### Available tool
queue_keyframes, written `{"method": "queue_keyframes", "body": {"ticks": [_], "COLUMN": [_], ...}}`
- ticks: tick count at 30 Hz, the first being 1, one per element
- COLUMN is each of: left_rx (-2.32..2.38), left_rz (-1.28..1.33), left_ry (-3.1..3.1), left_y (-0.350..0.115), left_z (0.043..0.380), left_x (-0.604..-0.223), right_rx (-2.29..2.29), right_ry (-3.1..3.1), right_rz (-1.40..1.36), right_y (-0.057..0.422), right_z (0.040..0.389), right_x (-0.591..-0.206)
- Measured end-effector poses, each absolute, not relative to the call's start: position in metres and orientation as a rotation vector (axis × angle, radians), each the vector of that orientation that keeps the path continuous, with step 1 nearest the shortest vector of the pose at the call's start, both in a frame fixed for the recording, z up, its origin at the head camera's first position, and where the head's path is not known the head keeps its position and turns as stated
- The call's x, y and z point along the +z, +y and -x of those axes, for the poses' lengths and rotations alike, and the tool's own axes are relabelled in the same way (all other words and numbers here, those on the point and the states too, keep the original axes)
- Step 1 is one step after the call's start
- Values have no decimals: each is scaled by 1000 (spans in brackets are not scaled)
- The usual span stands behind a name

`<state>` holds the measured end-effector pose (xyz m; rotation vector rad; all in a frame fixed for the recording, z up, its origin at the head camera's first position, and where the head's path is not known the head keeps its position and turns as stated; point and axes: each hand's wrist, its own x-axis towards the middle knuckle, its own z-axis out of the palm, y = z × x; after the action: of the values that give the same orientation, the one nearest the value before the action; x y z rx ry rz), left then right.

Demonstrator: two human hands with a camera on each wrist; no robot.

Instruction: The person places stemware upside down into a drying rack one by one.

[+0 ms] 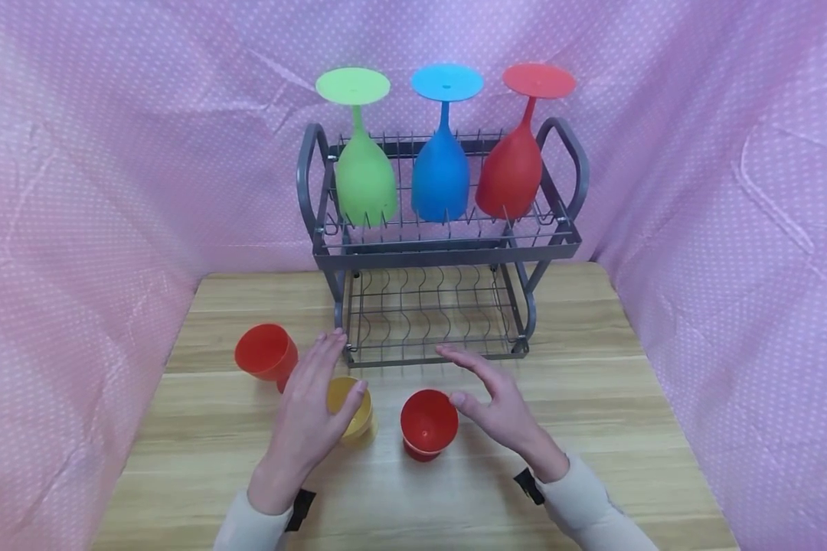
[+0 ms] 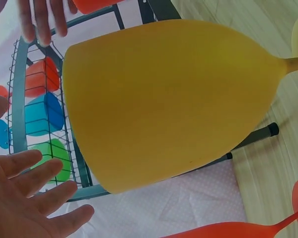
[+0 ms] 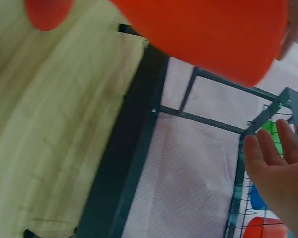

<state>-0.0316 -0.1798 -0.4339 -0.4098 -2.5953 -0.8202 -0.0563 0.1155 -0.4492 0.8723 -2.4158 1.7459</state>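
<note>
My left hand (image 1: pixel 306 421), fingers extended and thumb apart, hovers at the left side of a yellow plastic goblet (image 1: pixel 364 430) and partly covers it. That goblet's bowl fills much of the left wrist view. To its right a red goblet (image 1: pixel 429 421) stands upright on the table. Beside this red goblet is my right hand (image 1: pixel 499 405), fingers loosely spread; its thumb tip lies close to the rim, and whether they touch I cannot tell. Left of my left hand stands another red goblet (image 1: pixel 265 352), its foot hidden. Neither hand grips anything.
Behind the hands stands a dark two-tier dish rack (image 1: pixel 448 249). Upside down on its upper tier are a green goblet (image 1: pixel 365 180), a blue goblet (image 1: pixel 441 176) and a red goblet (image 1: pixel 512 172). Pink dotted cloth (image 1: pixel 744 191) surrounds the wooden table (image 1: pixel 606 428).
</note>
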Motion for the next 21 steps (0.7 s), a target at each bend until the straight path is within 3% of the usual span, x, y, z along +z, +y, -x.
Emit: {"method": "queue_keyframes", "body": {"ticks": [21], "left_rx": [-878], "left_rz": [359], "left_ry": [-2632], "left_y": [-177], "left_z": [32], "left_x": [-432], "right_rx": [1765], "right_ry": [-2682], "right_rz": [-1092], "right_y": [138], "right_z": [51], "right_x": [-496]}}
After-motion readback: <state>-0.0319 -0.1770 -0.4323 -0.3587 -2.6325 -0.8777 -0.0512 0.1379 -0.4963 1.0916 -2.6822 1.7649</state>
